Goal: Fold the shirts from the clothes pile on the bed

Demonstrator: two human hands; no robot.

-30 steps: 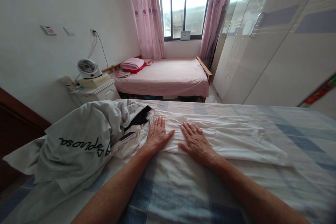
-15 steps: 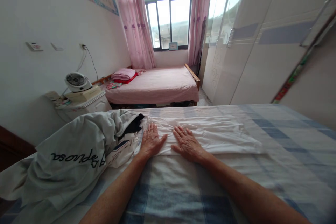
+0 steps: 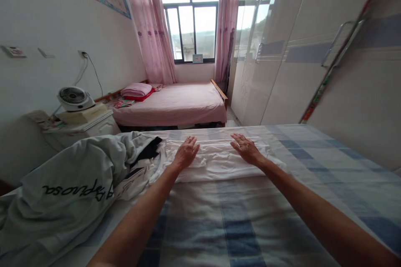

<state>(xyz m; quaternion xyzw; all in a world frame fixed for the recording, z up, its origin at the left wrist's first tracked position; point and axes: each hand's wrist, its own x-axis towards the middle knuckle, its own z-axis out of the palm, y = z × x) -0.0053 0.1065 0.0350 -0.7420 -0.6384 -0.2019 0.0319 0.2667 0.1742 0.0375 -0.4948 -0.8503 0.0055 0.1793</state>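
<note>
A white garment (image 3: pixel 219 162) lies folded into a long strip across the blue-and-white checked bedsheet (image 3: pixel 200 221); its exact kind I cannot make out. My left hand (image 3: pixel 187 151) is over its left part, palm down, fingers stretched out. Farther right, my right hand (image 3: pixel 246 148) is over the far side of the cloth, also open with fingers extended. Whether either palm presses on the fabric is hard to tell. Left of the cloth is a heaped pale grey-green garment (image 3: pixel 78 175) with black lettering, beside a black piece of cloth (image 3: pixel 148 150) and a white printed one (image 3: pixel 133 181).
Beyond this bed stands a second bed (image 3: pixel 188 102) with pink bedding and a folded pink quilt (image 3: pixel 136 90). A fan (image 3: pixel 75 98) sits on a white cabinet (image 3: pixel 90 129) at left. Tall glossy wardrobes (image 3: pixel 282 79) line the right side, and a curtained window (image 3: pixel 191 25) is at the back.
My hands have moved apart, with the right one shifted right and both farther from me along the white cloth. The view has turned slightly to the right.
</note>
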